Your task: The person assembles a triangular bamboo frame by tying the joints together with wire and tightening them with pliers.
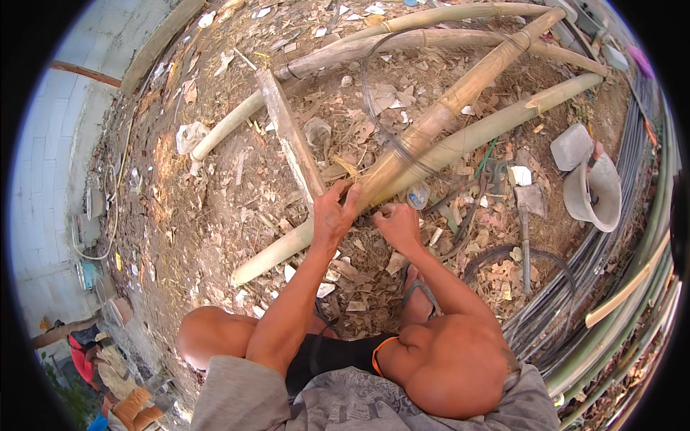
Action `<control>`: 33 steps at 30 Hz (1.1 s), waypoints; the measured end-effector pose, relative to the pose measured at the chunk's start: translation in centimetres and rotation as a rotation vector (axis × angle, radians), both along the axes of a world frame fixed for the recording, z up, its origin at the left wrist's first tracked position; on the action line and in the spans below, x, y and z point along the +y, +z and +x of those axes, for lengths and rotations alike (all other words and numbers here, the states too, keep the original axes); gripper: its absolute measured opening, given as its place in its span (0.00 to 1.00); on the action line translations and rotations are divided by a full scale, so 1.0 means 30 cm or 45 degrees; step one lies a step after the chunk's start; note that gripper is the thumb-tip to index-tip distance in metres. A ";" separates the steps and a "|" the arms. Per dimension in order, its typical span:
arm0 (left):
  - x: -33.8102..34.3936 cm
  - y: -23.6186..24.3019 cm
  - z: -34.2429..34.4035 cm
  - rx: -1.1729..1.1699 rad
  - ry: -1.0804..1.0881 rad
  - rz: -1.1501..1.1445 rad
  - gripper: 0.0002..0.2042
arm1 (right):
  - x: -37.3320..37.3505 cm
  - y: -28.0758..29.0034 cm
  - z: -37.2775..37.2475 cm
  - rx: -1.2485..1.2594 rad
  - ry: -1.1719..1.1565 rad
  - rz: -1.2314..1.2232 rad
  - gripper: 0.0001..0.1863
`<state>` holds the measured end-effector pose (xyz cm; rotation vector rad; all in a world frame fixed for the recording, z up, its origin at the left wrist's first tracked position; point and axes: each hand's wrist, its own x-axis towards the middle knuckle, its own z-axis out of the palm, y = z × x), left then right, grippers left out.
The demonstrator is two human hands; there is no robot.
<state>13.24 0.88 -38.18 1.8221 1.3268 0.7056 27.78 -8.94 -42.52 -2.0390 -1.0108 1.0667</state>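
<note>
I squat over crossed bamboo poles on littered dirt. My left hand (335,212) grips the lower end of the upright-angled bamboo pole (444,113), where it crosses the longer pale pole (496,126). Just to its right, my right hand (394,221) has its fingers pinched together beside the joint; what they hold is too small to make out. A loop of thin dark wire (368,86) lies over the poles. A weathered wooden board (287,140) lies left of the joint, and a clear plastic cup or bottle (418,195) is by my right hand.
Another bamboo frame piece (338,44) lies at the top. On the right are a cracked pale bucket (596,201), a trowel-like tool (527,237), pliers (494,176) and long bundled rods (640,237). A pale block wall (50,179) runs along the left, with piled clutter (93,366).
</note>
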 end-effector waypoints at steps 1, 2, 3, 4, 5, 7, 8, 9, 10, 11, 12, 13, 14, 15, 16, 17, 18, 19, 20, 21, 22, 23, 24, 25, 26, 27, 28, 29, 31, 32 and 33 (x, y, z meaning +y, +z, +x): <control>0.020 0.029 -0.001 0.102 -0.045 -0.127 0.16 | 0.018 0.007 0.013 -0.015 0.008 0.002 0.16; 0.022 0.038 -0.021 0.216 -0.085 -0.267 0.17 | 0.021 0.007 0.003 -0.145 0.091 0.027 0.16; 0.023 0.025 -0.033 0.213 -0.072 -0.279 0.17 | 0.021 0.005 -0.008 -0.273 0.175 0.053 0.15; 0.028 0.013 -0.042 0.085 -0.098 -0.201 0.16 | 0.013 -0.004 -0.016 -0.273 0.190 0.043 0.15; 0.039 0.017 -0.042 -0.046 -0.125 -0.114 0.16 | 0.013 -0.011 -0.015 -0.282 0.168 0.098 0.15; 0.049 0.027 -0.050 0.040 -0.172 -0.056 0.15 | 0.003 -0.023 -0.021 -0.295 0.158 0.150 0.14; 0.045 0.028 -0.049 0.099 -0.200 -0.074 0.14 | -0.011 -0.023 -0.024 0.124 -0.007 0.052 0.15; 0.038 0.029 -0.050 0.158 -0.229 -0.092 0.14 | -0.021 -0.024 -0.028 0.541 -0.176 -0.050 0.15; 0.025 0.031 -0.053 0.151 -0.218 -0.099 0.14 | -0.021 -0.037 -0.031 0.534 -0.167 -0.059 0.15; 0.011 0.032 -0.051 0.108 -0.267 -0.098 0.15 | -0.011 -0.042 -0.030 0.857 -0.371 -0.108 0.14; -0.001 0.033 -0.046 0.064 -0.316 -0.097 0.16 | -0.003 -0.046 -0.027 1.179 -0.579 -0.157 0.13; -0.011 0.018 -0.039 0.054 -0.311 -0.101 0.16 | 0.001 -0.050 -0.021 1.168 -0.577 -0.162 0.13; -0.020 -0.002 -0.051 0.038 -0.332 0.074 0.19 | 0.015 -0.021 -0.038 1.181 -0.572 -0.165 0.15; -0.027 -0.020 -0.064 0.021 -0.354 0.249 0.22 | 0.027 0.001 -0.048 1.193 -0.567 -0.168 0.17; -0.032 -0.038 -0.081 0.026 -0.348 0.245 0.22 | 0.036 0.010 -0.051 1.195 -0.562 -0.174 0.17; -0.031 -0.045 -0.083 0.070 -0.367 0.226 0.23 | 0.045 0.017 -0.041 1.260 -0.571 -0.225 0.18; -0.032 -0.053 -0.083 0.114 -0.387 0.207 0.25 | 0.047 0.019 -0.032 1.325 -0.581 -0.276 0.20; -0.034 -0.061 -0.080 0.108 -0.386 0.205 0.25 | 0.038 0.005 -0.021 1.318 -0.582 -0.278 0.20; -0.035 -0.068 -0.078 0.151 -0.404 0.257 0.26 | 0.031 -0.004 -0.010 1.338 -0.541 -0.328 0.21; -0.038 -0.074 -0.077 0.194 -0.422 0.309 0.26 | 0.024 -0.013 -0.002 1.358 -0.500 -0.378 0.22; -0.043 -0.081 -0.076 0.190 -0.417 0.306 0.26 | 0.014 -0.022 0.003 1.352 -0.498 -0.382 0.22; -0.049 -0.088 -0.082 0.253 -0.433 0.363 0.26 | 0.012 0.002 -0.001 1.356 -0.504 -0.349 0.21; -0.054 -0.096 -0.090 0.318 -0.448 0.418 0.26 | 0.012 0.026 -0.007 1.360 -0.509 -0.317 0.21; -0.058 -0.103 -0.102 0.320 -0.441 0.413 0.26 | 0.021 0.047 -0.017 1.360 -0.503 -0.325 0.21; -0.055 -0.105 -0.106 0.341 -0.462 0.451 0.26 | 0.040 0.069 -0.020 1.261 -0.442 -0.314 0.23; -0.052 -0.106 -0.114 0.363 -0.482 0.489 0.26 | 0.059 0.078 -0.024 1.164 -0.380 -0.303 0.25; -0.050 -0.108 -0.120 0.366 -0.478 0.489 0.26 | 0.076 0.070 -0.023 1.166 -0.375 -0.304 0.25; -0.053 -0.110 -0.118 0.381 -0.477 0.510 0.27 | 0.088 0.057 -0.011 1.149 -0.342 -0.321 0.27; -0.042 -0.111 -0.128 0.397 -0.484 0.533 0.27 | 0.105 0.031 -0.005 1.138 -0.314 -0.335 0.29; -0.038 -0.117 -0.122 0.399 -0.527 0.568 0.28 | 0.103 0.015 0.008 1.100 -0.248 -0.358 0.31; -0.032 -0.120 -0.114 0.399 -0.578 0.605 0.28 | 0.103 0.000 0.020 1.064 -0.187 -0.378 0.32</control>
